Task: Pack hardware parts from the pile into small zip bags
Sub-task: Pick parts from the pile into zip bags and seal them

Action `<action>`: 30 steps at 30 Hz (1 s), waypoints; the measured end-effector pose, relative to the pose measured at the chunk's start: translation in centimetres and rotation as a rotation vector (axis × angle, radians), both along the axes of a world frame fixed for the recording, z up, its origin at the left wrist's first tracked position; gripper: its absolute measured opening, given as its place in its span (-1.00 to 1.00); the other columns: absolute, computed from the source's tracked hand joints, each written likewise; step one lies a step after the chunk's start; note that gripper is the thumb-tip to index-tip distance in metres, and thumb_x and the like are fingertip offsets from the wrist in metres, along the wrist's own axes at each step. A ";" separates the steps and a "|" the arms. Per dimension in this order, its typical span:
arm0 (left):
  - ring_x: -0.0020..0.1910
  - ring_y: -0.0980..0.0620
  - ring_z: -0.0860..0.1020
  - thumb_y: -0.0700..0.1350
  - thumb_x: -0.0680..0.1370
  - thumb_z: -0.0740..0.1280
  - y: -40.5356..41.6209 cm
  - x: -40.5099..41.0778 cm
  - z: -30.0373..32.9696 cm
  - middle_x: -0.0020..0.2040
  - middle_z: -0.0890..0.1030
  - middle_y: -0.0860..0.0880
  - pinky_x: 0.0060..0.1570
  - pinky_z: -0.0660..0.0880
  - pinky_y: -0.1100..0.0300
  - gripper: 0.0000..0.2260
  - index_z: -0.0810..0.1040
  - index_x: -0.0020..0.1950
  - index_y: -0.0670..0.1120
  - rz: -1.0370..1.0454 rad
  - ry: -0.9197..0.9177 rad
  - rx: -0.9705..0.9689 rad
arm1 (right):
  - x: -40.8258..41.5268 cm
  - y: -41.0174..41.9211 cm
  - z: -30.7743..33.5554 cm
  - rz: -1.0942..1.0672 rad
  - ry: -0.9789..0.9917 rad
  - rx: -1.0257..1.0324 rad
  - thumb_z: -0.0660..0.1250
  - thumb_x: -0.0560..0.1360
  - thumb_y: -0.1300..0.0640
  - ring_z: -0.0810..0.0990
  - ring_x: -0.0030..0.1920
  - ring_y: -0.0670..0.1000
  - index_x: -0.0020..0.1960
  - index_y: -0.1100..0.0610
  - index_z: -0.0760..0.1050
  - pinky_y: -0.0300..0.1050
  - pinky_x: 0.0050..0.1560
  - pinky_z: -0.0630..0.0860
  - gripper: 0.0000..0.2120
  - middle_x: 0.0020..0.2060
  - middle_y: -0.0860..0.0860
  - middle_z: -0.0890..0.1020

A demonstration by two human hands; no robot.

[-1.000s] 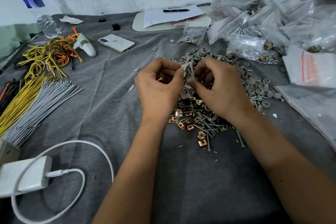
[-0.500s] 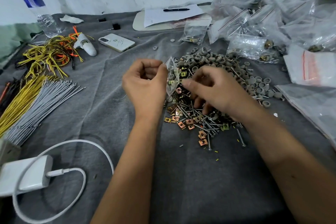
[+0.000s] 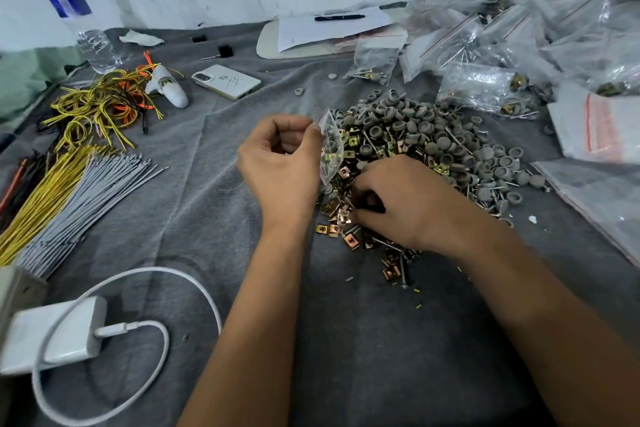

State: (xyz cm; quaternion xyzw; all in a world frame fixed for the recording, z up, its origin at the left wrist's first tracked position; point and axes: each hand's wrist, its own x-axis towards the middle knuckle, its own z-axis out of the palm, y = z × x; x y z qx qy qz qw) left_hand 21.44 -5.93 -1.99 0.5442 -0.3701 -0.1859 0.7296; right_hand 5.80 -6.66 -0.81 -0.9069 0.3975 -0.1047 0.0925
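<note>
Grey cloth (image 3: 346,340) is covering the table in the head view, with the pile (image 3: 426,149) of hardware lying at its centre — grey caps at the far side, brass clips and screws nearer the person. The left hand (image 3: 280,163) is pinching the top edge of a small clear bag (image 3: 331,146) between thumb and curled fingers; the bag is hanging upright at the pile's left edge, with a few clips and caps showing through it. The right hand (image 3: 401,204) is lying palm-down on the clips just beside the bag, its fingers curled into the parts; whether they are grasping any piece cannot be told. Filled bags (image 3: 485,87) are lying heaped at the far right. A phone (image 3: 227,81), a bottle (image 3: 81,21) and wire bundles (image 3: 69,177) are sitting at the left — well apart from the pile — and a white charger (image 3: 55,333) with its cable is resting at the near left.
</note>
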 end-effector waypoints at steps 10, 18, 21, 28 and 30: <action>-0.39 0.13 0.51 -0.35 0.47 0.49 0.3 -0.7 0.0 -0.36 0.62 -0.01 -0.37 0.45 0.28 -0.88 0.67 -0.18 -0.15 -0.145 -0.102 0.060 | -1.2 -0.5 0.8 -0.065 -0.720 -0.005 0.38 0.62 0.17 0.65 -0.23 -0.17 0.10 0.07 0.62 -0.34 -0.22 0.54 -0.91 -0.17 -0.10 0.69; -0.38 0.15 0.59 -0.32 0.45 0.48 0.6 -1.9 -0.2 -0.34 0.65 0.05 -0.35 0.51 0.29 -0.88 0.67 -0.20 -0.12 -0.172 -0.409 0.100 | -1.2 -1.0 0.5 -0.069 -0.270 -0.232 0.48 0.50 0.23 0.55 -0.11 0.06 0.05 0.17 0.71 -0.09 -0.07 0.47 -0.87 -0.16 -0.02 0.52; -0.37 0.16 0.60 -0.32 0.45 0.47 0.6 -2.1 -0.2 -0.34 0.66 0.04 -0.33 0.54 0.25 -0.89 0.67 -0.19 -0.12 -0.161 -0.362 0.106 | -1.0 -0.9 0.4 -0.091 -0.399 -0.188 0.55 0.44 0.25 0.55 -0.16 -0.07 0.06 0.13 0.70 -0.39 -0.08 0.38 -0.80 -0.18 -0.07 0.59; -0.37 0.02 0.48 -0.32 0.49 0.50 0.3 -0.9 0.0 -0.34 0.60 -0.05 -0.39 0.44 0.16 -0.89 0.68 -0.17 -0.13 -0.139 0.030 0.083 | -1.3 -0.8 0.7 -0.204 -0.746 -0.044 0.63 0.38 0.12 0.66 -0.26 -0.14 -0.11 0.06 0.59 -0.29 -0.32 0.60 -0.77 -0.25 -0.15 0.64; -0.38 0.03 0.48 -0.36 0.48 0.49 0.1 -0.7 0.1 -0.32 0.61 -0.08 -0.39 0.45 0.20 -0.86 0.67 -0.18 -0.13 -0.125 0.127 0.076 | -1.4 -0.7 0.8 -0.184 -0.744 -0.053 0.61 0.40 0.09 0.65 -0.23 -0.15 -0.12 0.05 0.62 -0.30 -0.28 0.60 -0.82 -0.24 -0.16 0.64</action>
